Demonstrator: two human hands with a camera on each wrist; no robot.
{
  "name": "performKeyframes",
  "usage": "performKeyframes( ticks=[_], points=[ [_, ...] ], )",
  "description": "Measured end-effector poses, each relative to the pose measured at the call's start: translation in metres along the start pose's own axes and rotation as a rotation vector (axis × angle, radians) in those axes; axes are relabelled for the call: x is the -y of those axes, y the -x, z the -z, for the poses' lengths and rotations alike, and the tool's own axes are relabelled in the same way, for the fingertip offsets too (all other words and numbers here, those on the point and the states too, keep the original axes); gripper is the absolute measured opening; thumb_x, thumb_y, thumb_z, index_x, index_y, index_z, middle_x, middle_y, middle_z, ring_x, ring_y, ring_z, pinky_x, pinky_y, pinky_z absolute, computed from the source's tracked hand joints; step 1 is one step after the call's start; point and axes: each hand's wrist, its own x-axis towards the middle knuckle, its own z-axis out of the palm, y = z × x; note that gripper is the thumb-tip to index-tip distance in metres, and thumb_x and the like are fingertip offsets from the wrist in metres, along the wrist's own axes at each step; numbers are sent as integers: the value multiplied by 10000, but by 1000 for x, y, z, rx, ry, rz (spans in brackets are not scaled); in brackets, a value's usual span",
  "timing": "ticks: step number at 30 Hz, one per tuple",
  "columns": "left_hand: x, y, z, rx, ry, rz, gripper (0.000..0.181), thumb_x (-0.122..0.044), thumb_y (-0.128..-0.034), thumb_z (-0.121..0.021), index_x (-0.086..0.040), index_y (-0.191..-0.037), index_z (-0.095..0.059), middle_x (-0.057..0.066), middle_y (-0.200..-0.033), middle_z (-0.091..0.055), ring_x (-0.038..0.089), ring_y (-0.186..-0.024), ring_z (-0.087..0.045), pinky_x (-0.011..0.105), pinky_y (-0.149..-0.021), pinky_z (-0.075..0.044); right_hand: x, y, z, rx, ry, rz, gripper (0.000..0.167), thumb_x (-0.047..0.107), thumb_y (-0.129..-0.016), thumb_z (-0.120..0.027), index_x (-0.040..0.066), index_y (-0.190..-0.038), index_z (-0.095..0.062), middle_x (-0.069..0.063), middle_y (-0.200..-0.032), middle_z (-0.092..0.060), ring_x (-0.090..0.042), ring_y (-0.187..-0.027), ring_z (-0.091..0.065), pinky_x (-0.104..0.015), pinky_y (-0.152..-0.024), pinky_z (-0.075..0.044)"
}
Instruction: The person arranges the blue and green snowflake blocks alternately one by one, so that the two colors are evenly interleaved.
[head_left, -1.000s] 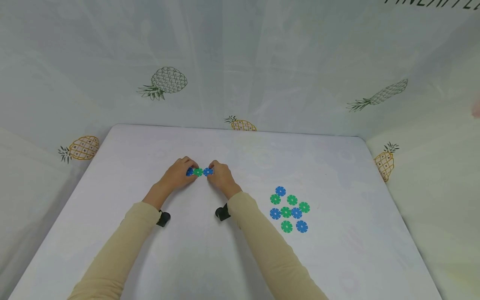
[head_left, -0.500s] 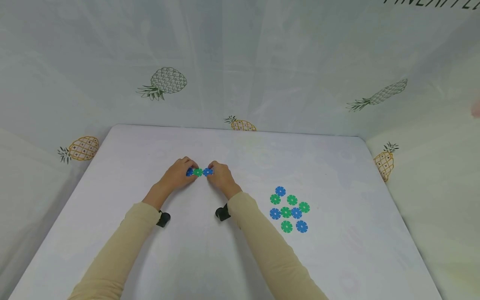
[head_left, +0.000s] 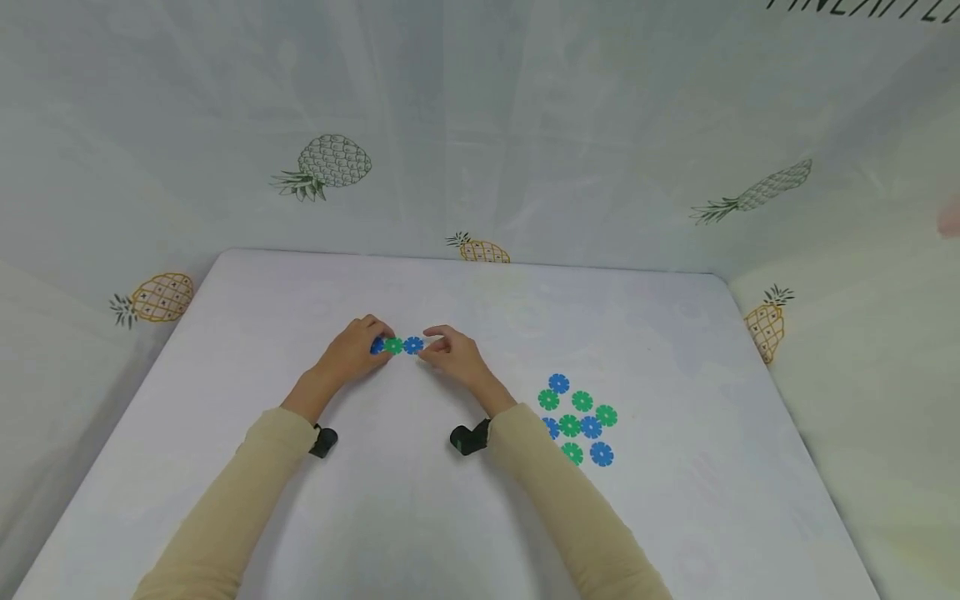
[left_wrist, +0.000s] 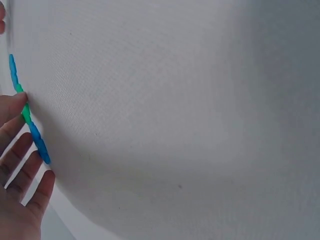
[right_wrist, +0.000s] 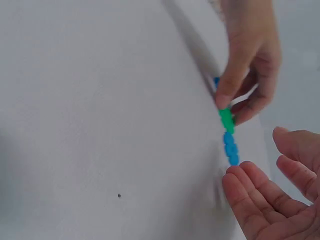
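Observation:
My left hand (head_left: 349, 350) pinches a short row of joined notched discs, blue, green and blue, between thumb and fingers. In the left wrist view the green disc (left_wrist: 26, 113) lies at the thumb, with a blue disc (left_wrist: 13, 70) on one side and another blue disc (left_wrist: 40, 144) along the fingers. Beside the row's right end, my right hand (head_left: 456, 357) has thumb and fingers parted. In the right wrist view its fingertips are close by the end blue disc (right_wrist: 231, 149); whether they touch it I cannot tell.
Several loose blue and green discs lie right of the right forearm, among them a green disc (head_left: 582, 401) and a blue disc (head_left: 602, 454); the right sleeve partly covers some. The white table (head_left: 675, 350) backs onto a pineapple-print cloth (head_left: 570, 133).
My right hand has let go of the blue end disc, its fingers spreading, and its wrist and forearm have shifted right. The left hand keeps its pinch on the row.

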Motion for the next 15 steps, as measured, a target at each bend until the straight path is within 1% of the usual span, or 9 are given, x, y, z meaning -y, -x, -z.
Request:
performKeyframes(
  ticks=[2, 5, 9, 12, 15],
  points=[
    [0, 0, 0, 4, -5, 2, 326, -162, -846, -665, -26, -1135, -595, 163, -1169, -541, 345, -1108, -478, 479, -987, -409, 0, 8, 7, -3, -47, 20, 376, 194, -873, -641, 73, -1221, -570, -106, -1014, -670, -169, -853, -632, -229, -710, -512],
    [0, 0, 0, 5, -5, 13, 328, -161, -843, -668, -31, -1135, -596, 157, -1170, -542, 337, -1113, -477, 466, -993, -408, 2, 22, 19, -22, -57, 73, 356, 212, -879, -637, 66, -1200, -585, -95, -1047, -665, -192, -924, -627, -268, -754, -517],
    [0, 0, -2, -2, -5, 4, 328, -145, -838, -668, -23, -1133, -596, 162, -1163, -543, 342, -1113, -479, 465, -990, -407, 4, 41, 35, -65, -18, 102, 327, 238, -882, -635, 81, -1166, -602, -57, -1059, -657, -183, -979, -610, -306, -836, -510],
    [1, 0, -3, -1, -9, 4, 329, -145, -839, -665, -23, -1135, -593, 162, -1165, -538, 341, -1117, -477, 464, -995, -402, 2, 54, 46, -107, 13, 98, 299, 229, -881, -637, 85, -1141, -610, -45, -1058, -655, -176, -989, -601, -327, -887, -499],
    [3, -1, -4, 5, -9, 7, 330, -151, -844, -660, -24, -1140, -589, 160, -1169, -535, 338, -1123, -473, 463, -999, -400, -4, 66, 56, -150, 35, 90, 277, 206, -878, -639, 78, -1123, -615, -58, -1052, -655, -180, -977, -596, -343, -898, -495]
  ],
)
